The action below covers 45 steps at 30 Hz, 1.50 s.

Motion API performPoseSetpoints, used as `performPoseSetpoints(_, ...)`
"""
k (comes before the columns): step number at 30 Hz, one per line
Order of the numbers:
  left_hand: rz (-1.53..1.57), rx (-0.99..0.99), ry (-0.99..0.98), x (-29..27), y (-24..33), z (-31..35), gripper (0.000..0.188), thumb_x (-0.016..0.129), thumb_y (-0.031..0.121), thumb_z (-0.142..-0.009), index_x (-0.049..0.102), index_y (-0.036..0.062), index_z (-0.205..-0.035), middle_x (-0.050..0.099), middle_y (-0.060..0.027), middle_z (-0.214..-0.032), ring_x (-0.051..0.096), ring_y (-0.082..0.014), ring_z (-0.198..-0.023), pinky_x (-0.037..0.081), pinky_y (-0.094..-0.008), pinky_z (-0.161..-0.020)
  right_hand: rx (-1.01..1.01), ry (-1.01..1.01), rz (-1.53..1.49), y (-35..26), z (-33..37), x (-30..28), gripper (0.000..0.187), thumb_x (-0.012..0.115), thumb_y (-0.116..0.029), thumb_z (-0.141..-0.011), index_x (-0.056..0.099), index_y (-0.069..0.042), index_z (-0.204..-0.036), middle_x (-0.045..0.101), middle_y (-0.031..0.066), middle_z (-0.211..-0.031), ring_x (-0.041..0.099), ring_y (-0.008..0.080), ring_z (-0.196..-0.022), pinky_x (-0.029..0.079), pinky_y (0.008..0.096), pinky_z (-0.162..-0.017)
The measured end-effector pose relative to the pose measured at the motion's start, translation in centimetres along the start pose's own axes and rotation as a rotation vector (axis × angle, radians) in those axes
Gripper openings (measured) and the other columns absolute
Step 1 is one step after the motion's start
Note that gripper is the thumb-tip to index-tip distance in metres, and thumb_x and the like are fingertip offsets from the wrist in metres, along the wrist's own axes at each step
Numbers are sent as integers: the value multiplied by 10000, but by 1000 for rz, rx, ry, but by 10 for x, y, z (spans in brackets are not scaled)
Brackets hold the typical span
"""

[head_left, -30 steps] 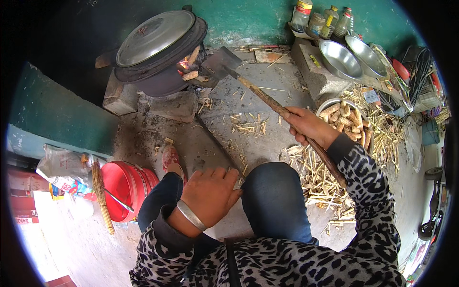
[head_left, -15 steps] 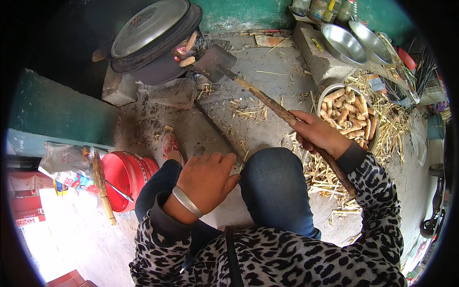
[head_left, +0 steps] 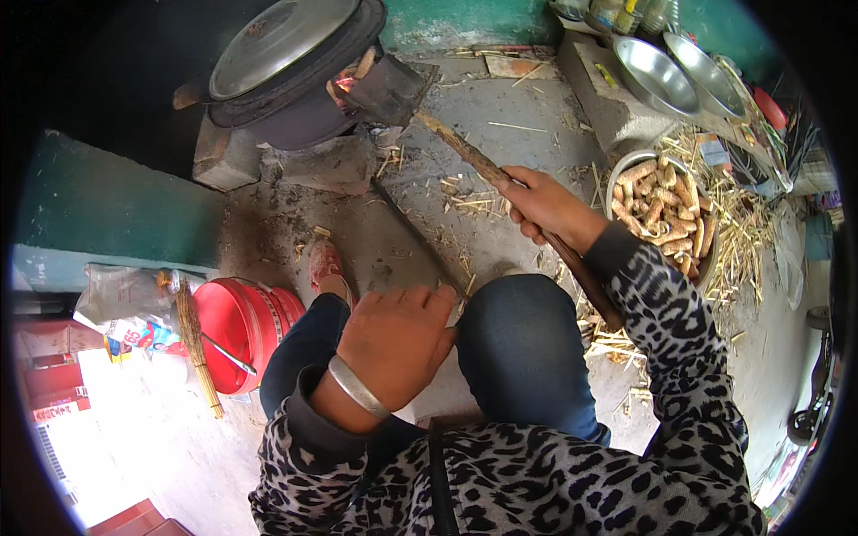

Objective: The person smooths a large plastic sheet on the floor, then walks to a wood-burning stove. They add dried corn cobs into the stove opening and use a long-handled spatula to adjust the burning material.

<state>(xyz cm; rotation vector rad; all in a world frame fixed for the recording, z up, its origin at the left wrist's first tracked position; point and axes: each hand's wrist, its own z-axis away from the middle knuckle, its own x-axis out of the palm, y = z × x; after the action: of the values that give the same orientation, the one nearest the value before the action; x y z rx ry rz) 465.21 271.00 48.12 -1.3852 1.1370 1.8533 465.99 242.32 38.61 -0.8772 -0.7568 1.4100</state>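
My right hand point(head_left: 550, 208) is closed round the wooden handle of a small fire shovel point(head_left: 472, 156). Its dark metal blade point(head_left: 391, 89) stands tilted on edge against the feed mouth of a round stove point(head_left: 295, 125). Corncobs point(head_left: 365, 62) stick up in that mouth, with a red glow point(head_left: 345, 82) beside them. My left hand point(head_left: 398, 344), a silver bangle at its wrist, hangs loosely over my lap near the knees. Its back faces up, the thumb is apart from the bent fingers, and no object shows in it.
A lidded pot point(head_left: 281, 45) sits on the stove. To the right stand a basin of corncobs point(head_left: 661, 210), scattered straw point(head_left: 737, 237) and metal bowls point(head_left: 657, 76) on a ledge. A red bucket point(head_left: 259, 326) and a hand broom point(head_left: 197, 348) are at left; a dark rod point(head_left: 416, 237) lies on the floor.
My right hand has pushed the shovel forward and left. Its blade has turned from lying flat to tilted at the stove mouth, and a cob at the opening's edge no longer shows.
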Motion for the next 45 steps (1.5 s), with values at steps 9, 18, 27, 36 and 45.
performPoseSetpoints(9, -75, 52, 24, 2, 3, -2, 396, 742, 289, -888, 620, 75, -1198, 658, -109, -960, 671, -305, -890, 513, -415, -775, 24, 164, -78, 84, 85, -20, 516, 581, -321, -1066, 461, -104, -1518, 517, 0, -675, 477, 82, -474, 388, 251, -416)
performPoseSetpoints(18, -21, -27, -149, 16, -8, -2, 447, 739, 276, -914, 596, 42, -1267, 683, -156, -1057, 667, -360, -944, 525, -449, -785, 212, 367, -135, 221, 118, -8, 602, 664, -267, -1020, 433, -62, -1536, 573, 20, -687, 506, 97, -481, 400, 270, -421)
performPoseSetpoints(27, 17, -88, -305, 31, -27, -6, 464, 733, 242, -916, 583, 40, -1306, 684, -169, -1096, 657, -377, -974, 521, -460, -819, 162, 325, -282, 295, 72, 17, 569, 686, -239, -1009, 475, -71, -1511, 641, 31, -756, 542, 93, -551, 429, 278, -476)
performPoseSetpoints(36, 57, -89, -313, 27, -20, -20, 448, 730, 247, -921, 594, 34, -1290, 689, -170, -1088, 660, -367, -965, 512, -445, -822, 66, 468, 322, 381, 34, 13, 471, 643, -276, -970, 512, -44, -1359, 688, 306, -1061, 665, 505, -956, 533, 547, -789)
performPoseSetpoints(45, 18, -192, -251, 24, -9, -18, 422, 726, 298, -913, 619, 67, -1248, 679, -131, -1060, 665, -339, -986, 507, -448, -846, 35, 492, 611, 436, 20, 14, 491, 579, -319, -1010, 530, -16, -1393, 650, 299, -1239, 620, 485, -1125, 507, 556, -928)
